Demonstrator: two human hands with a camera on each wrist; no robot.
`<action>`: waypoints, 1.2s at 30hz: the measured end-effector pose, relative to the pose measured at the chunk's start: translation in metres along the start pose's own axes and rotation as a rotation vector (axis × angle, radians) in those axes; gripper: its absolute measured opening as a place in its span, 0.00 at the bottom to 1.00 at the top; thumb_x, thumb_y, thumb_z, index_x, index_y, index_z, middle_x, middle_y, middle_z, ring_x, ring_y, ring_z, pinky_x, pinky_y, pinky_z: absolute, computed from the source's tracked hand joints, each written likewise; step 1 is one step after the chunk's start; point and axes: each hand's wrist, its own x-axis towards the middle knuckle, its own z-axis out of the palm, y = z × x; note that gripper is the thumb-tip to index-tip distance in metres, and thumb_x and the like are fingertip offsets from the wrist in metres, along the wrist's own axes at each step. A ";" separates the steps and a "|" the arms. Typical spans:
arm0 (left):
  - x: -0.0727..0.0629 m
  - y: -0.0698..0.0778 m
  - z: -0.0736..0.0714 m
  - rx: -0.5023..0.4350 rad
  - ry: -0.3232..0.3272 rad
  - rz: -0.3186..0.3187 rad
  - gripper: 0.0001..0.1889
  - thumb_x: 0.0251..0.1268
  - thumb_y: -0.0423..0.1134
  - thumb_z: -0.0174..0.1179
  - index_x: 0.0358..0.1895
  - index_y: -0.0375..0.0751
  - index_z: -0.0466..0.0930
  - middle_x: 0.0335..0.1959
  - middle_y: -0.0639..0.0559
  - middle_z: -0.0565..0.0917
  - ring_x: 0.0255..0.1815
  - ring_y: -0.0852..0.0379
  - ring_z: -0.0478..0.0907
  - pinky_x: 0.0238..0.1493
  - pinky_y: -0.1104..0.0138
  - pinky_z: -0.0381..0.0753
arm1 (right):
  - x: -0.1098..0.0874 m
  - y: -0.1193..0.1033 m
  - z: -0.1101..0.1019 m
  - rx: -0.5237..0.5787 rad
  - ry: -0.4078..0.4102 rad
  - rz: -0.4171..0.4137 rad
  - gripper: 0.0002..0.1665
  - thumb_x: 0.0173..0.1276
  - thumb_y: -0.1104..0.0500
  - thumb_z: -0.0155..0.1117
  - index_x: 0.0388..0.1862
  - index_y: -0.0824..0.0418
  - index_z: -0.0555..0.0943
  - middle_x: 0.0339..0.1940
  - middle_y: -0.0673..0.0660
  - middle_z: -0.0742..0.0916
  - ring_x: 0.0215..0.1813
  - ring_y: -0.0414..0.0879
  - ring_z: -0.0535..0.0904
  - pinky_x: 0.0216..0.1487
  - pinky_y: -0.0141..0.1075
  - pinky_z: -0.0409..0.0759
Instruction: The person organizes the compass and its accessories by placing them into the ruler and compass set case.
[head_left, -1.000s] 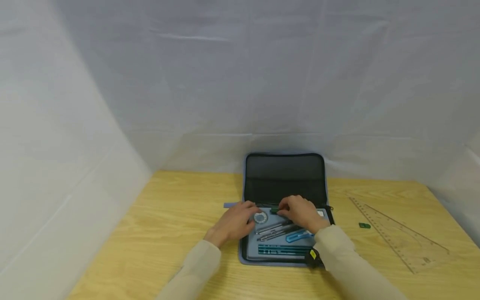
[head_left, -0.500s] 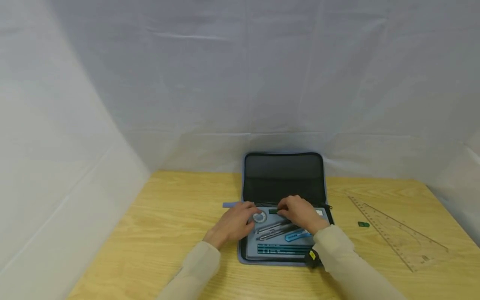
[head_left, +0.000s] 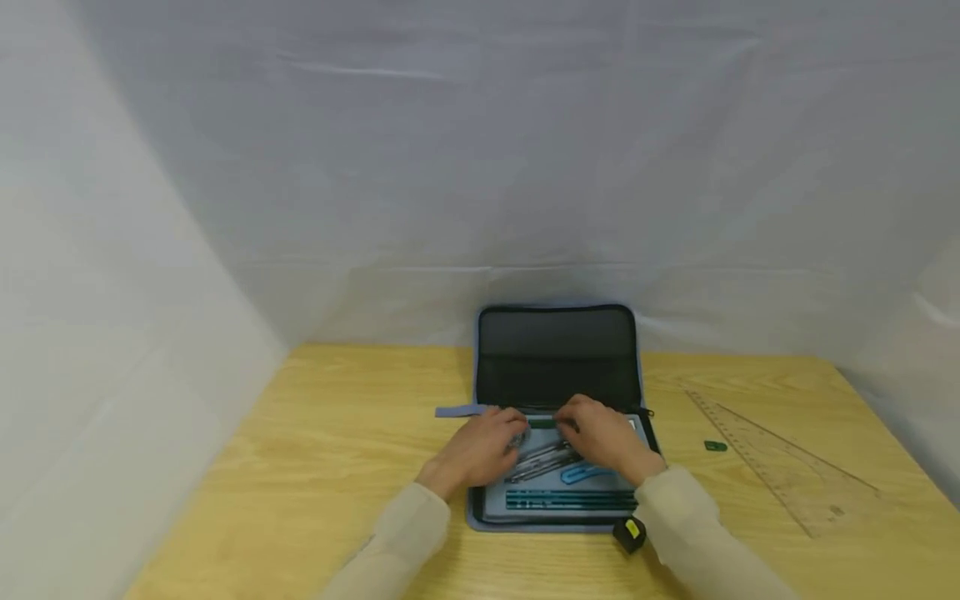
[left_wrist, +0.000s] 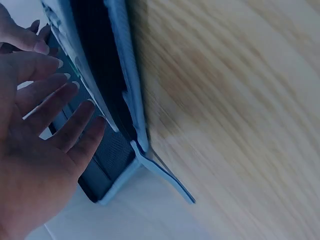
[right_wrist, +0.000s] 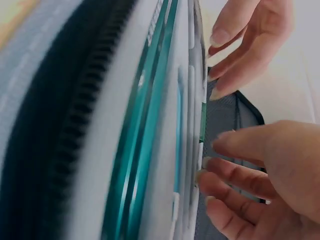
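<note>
An unzipped blue pencil case (head_left: pixel 551 528) lies on the table, its black mesh lid (head_left: pixel 557 354) raised. In its pale tray sit dark green pencils (head_left: pixel 570 500), a silver compass-like tool (head_left: pixel 540 462), a bright blue cutter-like tool (head_left: pixel 585 473) and a green piece (head_left: pixel 542 423). My left hand (head_left: pixel 483 446) is over the tray's left side, covering the round dial there; its fingers (left_wrist: pixel 65 107) look fairly straight and spread in the left wrist view. My right hand (head_left: pixel 603 437) is at the tray's upper right, loosely bent fingertips (right_wrist: pixel 212 182) at the tray near the green piece, nothing visibly gripped.
A small green sharpener-like piece (head_left: pixel 716 446) and a clear set square (head_left: pixel 783 462) lie on the table to the right. A black tape measure (head_left: pixel 629 534) sits at the case's front right corner. A blue strap (head_left: pixel 459 411) sticks out left. White sheeting (head_left: pixel 555 167) stands behind.
My left hand has moved slightly right over the round dial, hiding most of it. My right hand stays nearly in place, and the tape measure now shows fully beside the sleeve. The view has shifted slightly.
</note>
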 end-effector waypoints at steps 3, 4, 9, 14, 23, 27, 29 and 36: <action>0.001 0.003 0.000 0.039 -0.011 0.009 0.19 0.69 0.38 0.53 0.62 0.42 0.75 0.61 0.52 0.74 0.60 0.50 0.70 0.60 0.60 0.69 | -0.004 -0.003 0.000 -0.062 -0.043 -0.102 0.18 0.68 0.57 0.62 0.54 0.62 0.81 0.46 0.56 0.79 0.43 0.49 0.75 0.43 0.44 0.75; 0.000 0.003 0.000 0.048 -0.015 0.009 0.20 0.69 0.39 0.53 0.63 0.43 0.74 0.62 0.52 0.74 0.61 0.50 0.69 0.61 0.60 0.68 | -0.005 -0.004 0.000 -0.078 -0.055 -0.131 0.19 0.68 0.56 0.62 0.56 0.63 0.80 0.47 0.57 0.79 0.43 0.50 0.74 0.44 0.45 0.74; 0.001 0.003 0.001 0.025 -0.029 -0.024 0.21 0.70 0.40 0.53 0.65 0.46 0.73 0.62 0.54 0.75 0.62 0.51 0.68 0.60 0.58 0.69 | -0.009 -0.005 0.004 -0.133 -0.068 -0.189 0.22 0.70 0.55 0.60 0.59 0.64 0.78 0.49 0.58 0.77 0.43 0.51 0.69 0.41 0.44 0.69; 0.001 0.001 0.000 -0.008 -0.025 -0.048 0.21 0.69 0.39 0.54 0.64 0.47 0.73 0.60 0.53 0.77 0.60 0.50 0.70 0.57 0.56 0.71 | -0.009 -0.005 0.007 -0.133 -0.049 -0.173 0.22 0.70 0.53 0.60 0.60 0.61 0.78 0.51 0.57 0.77 0.44 0.51 0.68 0.42 0.44 0.67; 0.004 0.001 0.000 0.007 0.011 -0.028 0.19 0.67 0.36 0.54 0.60 0.45 0.77 0.55 0.53 0.80 0.56 0.50 0.73 0.56 0.58 0.72 | -0.008 -0.006 0.010 -0.103 -0.016 -0.161 0.20 0.69 0.53 0.62 0.57 0.58 0.79 0.52 0.54 0.79 0.45 0.50 0.69 0.44 0.46 0.67; 0.004 0.004 0.000 0.040 -0.008 -0.030 0.18 0.67 0.36 0.54 0.59 0.45 0.77 0.54 0.53 0.81 0.54 0.49 0.74 0.56 0.56 0.72 | -0.009 -0.006 0.009 -0.081 -0.020 -0.153 0.20 0.69 0.54 0.62 0.57 0.58 0.80 0.54 0.55 0.79 0.44 0.50 0.68 0.43 0.45 0.66; 0.005 0.006 -0.002 0.053 -0.018 -0.030 0.18 0.67 0.36 0.54 0.59 0.45 0.77 0.53 0.53 0.81 0.54 0.49 0.74 0.55 0.56 0.73 | -0.010 -0.005 0.008 -0.062 -0.021 -0.153 0.20 0.69 0.54 0.62 0.57 0.58 0.80 0.55 0.56 0.79 0.45 0.50 0.69 0.43 0.46 0.66; 0.006 0.010 -0.005 0.084 0.029 -0.024 0.17 0.67 0.37 0.55 0.58 0.47 0.78 0.53 0.51 0.80 0.52 0.49 0.74 0.54 0.57 0.73 | -0.017 0.010 0.004 0.000 0.068 -0.157 0.18 0.68 0.55 0.63 0.56 0.56 0.81 0.54 0.55 0.79 0.49 0.52 0.72 0.48 0.51 0.71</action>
